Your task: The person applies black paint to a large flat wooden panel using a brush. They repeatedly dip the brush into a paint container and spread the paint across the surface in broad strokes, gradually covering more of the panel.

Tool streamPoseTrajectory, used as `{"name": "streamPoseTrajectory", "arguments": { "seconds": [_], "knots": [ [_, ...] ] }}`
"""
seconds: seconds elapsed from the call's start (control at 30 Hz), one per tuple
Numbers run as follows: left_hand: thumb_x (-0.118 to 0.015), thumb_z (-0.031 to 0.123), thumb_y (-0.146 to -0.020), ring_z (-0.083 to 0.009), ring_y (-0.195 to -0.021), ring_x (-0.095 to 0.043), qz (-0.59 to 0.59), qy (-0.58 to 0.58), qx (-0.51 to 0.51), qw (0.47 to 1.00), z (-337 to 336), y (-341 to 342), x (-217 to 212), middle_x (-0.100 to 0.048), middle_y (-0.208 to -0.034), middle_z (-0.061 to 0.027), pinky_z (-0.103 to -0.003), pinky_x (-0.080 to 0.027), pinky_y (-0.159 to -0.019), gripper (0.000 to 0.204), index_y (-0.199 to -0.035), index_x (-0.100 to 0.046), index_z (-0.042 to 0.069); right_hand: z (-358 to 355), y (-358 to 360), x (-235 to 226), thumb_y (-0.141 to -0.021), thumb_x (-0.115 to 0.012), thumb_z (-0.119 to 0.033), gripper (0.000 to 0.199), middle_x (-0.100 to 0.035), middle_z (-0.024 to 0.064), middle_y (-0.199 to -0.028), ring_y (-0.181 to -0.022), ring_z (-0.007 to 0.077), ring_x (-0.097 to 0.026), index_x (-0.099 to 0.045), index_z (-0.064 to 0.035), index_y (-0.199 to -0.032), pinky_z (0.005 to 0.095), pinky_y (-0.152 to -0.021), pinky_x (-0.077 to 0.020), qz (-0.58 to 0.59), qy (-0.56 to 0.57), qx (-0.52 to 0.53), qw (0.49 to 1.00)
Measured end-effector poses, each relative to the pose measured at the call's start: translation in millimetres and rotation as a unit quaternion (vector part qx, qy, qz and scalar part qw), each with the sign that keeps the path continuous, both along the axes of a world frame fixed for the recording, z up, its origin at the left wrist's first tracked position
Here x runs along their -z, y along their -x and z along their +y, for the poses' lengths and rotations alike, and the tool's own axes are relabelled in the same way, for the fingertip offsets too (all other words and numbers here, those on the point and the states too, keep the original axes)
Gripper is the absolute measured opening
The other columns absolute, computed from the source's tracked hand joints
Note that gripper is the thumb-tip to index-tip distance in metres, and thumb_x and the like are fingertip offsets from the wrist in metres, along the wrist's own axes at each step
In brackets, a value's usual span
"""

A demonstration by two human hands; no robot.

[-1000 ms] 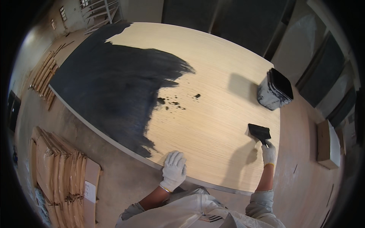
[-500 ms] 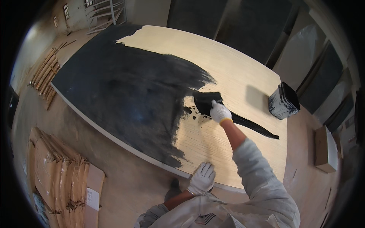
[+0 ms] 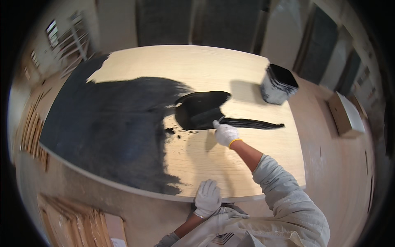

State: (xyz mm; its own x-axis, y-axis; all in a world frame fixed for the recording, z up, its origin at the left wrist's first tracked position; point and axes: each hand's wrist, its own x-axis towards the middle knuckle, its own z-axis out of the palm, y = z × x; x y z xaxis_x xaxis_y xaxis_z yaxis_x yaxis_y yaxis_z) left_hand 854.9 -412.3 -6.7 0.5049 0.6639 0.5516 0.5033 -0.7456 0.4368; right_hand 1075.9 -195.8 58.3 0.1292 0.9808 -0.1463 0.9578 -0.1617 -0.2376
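Note:
A large pale wooden board point(image 3: 255, 156) lies flat, its left part coated in black paint point(image 3: 107, 127). My right hand point(image 3: 225, 133), in a white glove, is shut on a wide paintbrush point(image 3: 205, 118) whose bristles rest in a fresh wet black patch near the board's middle. A thin black streak point(image 3: 255, 123) runs right from the brush. My left hand point(image 3: 207, 197), also gloved, lies flat with fingers spread on the board's near edge. A paint bucket point(image 3: 279, 83) with black paint stands on the board's far right corner.
A cardboard box point(image 3: 345, 114) sits on the floor to the right. Stacked wooden panels point(image 3: 78, 224) lie at the lower left, more boards point(image 3: 31, 131) along the left. Dark panels point(image 3: 222, 22) lean against the back wall.
My right hand carried the brush from the board's right edge to the middle, leaving a black streak, and has spread a wider wet patch. My left hand shifted right along the near edge.

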Motion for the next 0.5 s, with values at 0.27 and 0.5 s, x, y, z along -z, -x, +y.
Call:
{"name": "streamPoseTrajectory", "arguments": {
  "seconds": [0.27, 0.5],
  "knots": [
    [-0.068, 0.005, -0.075, -0.0447, -0.106, -0.066, -0.015, -0.071, -0.016, 0.997, 1, -12, 9, -0.067, -0.111, -0.0216, -0.060, -0.055, -0.094, 0.019, -0.093, -0.063, 0.000, -45, -206, -21, -0.107, -0.045, -0.021, 0.047, -0.068, 0.0206, -0.147, -0.138, 0.0396, -0.064, -0.064, -0.0133, -0.149, 0.0522, -0.114, -0.0513, -0.011, 0.065, 0.268, 0.961],
    [-0.066, 0.006, -0.076, -0.0460, -0.107, -0.065, 0.010, -0.064, -0.028, 0.997, -2, -15, 5, -0.066, -0.111, -0.0214, -0.062, -0.055, -0.091, 0.017, -0.092, -0.062, 0.001, -57, -251, -6, -0.104, -0.049, -0.017, 0.038, -0.073, 0.0249, -0.136, -0.128, 0.0423, -0.071, -0.072, -0.0055, -0.133, 0.0514, -0.108, -0.0550, 0.015, 0.036, 0.364, 0.931]
  ]
}}
